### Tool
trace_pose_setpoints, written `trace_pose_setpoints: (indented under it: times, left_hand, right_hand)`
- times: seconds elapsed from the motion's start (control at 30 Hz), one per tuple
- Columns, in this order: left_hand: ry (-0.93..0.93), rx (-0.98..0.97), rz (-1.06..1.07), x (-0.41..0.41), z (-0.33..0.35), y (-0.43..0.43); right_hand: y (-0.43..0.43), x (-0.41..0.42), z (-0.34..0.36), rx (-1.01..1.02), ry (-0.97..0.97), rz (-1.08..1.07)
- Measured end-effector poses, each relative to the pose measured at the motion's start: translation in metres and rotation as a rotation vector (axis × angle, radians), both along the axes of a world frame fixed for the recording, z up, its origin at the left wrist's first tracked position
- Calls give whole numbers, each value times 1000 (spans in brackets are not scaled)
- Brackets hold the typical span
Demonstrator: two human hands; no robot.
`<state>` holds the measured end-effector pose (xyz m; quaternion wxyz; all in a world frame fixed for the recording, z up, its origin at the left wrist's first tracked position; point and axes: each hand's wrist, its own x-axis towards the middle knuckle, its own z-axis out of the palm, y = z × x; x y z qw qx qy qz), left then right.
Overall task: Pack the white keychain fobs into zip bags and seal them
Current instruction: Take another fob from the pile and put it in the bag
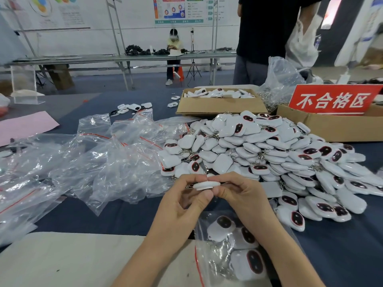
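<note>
Both hands meet in the middle of the table over one white keychain fob (206,185), seen edge-on. My left hand (182,200) pinches its left side and my right hand (241,195) grips its right side. Below my right wrist lies a clear zip bag (232,247) with a red seal line, holding several fobs. A large pile of white fobs (269,154) with dark oval faces spreads to the right. Empty zip bags (93,162) lie in a heap on the left.
A cardboard box of fobs (219,102) stands behind the pile, and another box with a red sign (331,119) at right. A pink sheet (22,125) lies far left. A person in black (267,38) stands beyond the table. A beige board (62,259) covers the near edge.
</note>
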<state>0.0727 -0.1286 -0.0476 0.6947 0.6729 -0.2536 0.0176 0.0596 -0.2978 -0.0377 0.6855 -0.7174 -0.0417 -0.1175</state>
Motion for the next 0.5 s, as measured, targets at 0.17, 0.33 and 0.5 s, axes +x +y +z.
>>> trace_pose_setpoints:
  times: [0.17, 0.33, 0.5]
  left_hand:
    - [-14, 55, 53, 3, -3, 0]
    - [23, 86, 53, 4, -6, 2]
    - [61, 94, 63, 1, -6, 1]
  right_hand:
    - [4, 1, 0, -261, -181, -128]
    - [6, 1, 1, -366, -252, -166]
    - [6, 2, -5, -346, -253, -166]
